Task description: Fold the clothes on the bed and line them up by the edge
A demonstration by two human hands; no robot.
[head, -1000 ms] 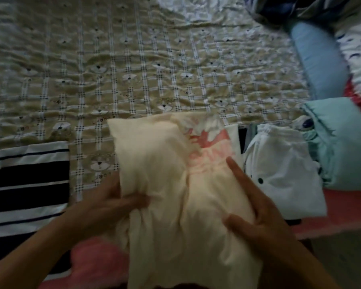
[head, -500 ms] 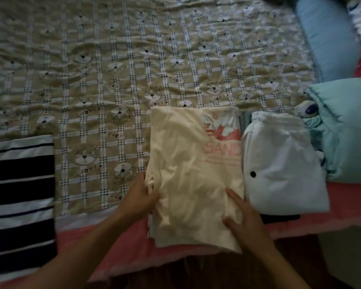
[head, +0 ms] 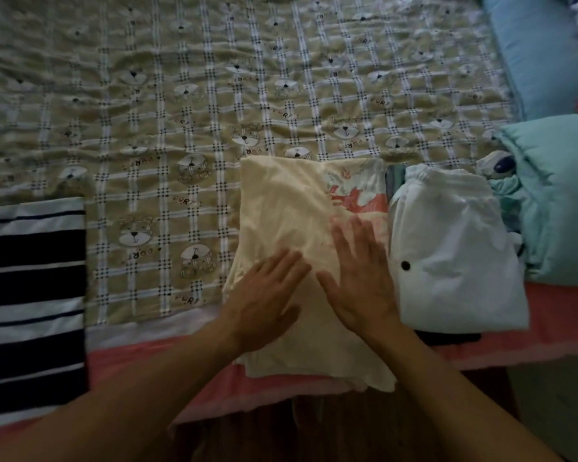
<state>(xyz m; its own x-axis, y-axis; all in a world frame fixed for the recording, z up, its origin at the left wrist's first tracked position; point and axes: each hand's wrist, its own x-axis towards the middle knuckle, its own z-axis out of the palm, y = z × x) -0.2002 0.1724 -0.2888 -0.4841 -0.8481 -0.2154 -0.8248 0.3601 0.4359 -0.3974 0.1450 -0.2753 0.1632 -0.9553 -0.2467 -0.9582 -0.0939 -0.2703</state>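
A folded cream shirt (head: pixel 281 208) with a red and pale blue print lies at the bed's near edge, its lower end hanging slightly over the pink border. My left hand (head: pixel 264 301) and my right hand (head: pixel 361 278) both lie flat on top of it with straight fingers, side by side. Right beside it on the right lies a folded white garment (head: pixel 454 248) with a black button. A folded black-and-white striped garment (head: pixel 30 295) lies at the far left by the same edge.
The bed (head: pixel 181 95) is covered by a beige checked sheet with bear prints. A teal bundle of fabric (head: pixel 554 201) and a blue pillow (head: pixel 534 51) sit at the right. A dark item (head: pixel 447 336) peeks from under the white garment.
The cream shirt was held up, then set down beside the white garment. Both hands let go of its lower edge and now press flat on its top.
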